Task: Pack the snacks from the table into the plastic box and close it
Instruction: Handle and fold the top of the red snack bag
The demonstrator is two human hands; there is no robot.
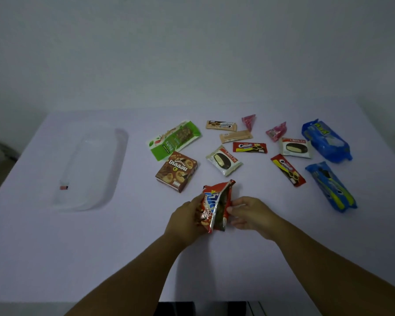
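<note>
Head view: left hand (187, 215) and right hand (249, 213) both grip a crinkled red foil snack bag (217, 206) just above the white surface (123, 247). The clear plastic box (94, 165) sits well apart at left, seemingly holding no snacks. Remaining wrapped snacks lie scattered at right. Judgement: packing barely begun; closing still pending.

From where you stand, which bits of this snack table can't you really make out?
All in the head view:
- Plastic box: clear on white, so whether its lid is on is unclear.
- Red snack bag: crumpled and partly covered by the left hand and right hand; its name is unreadable.
- Two pink packets: too small to identify.
- Table: near edge cut off by the frame.
</note>
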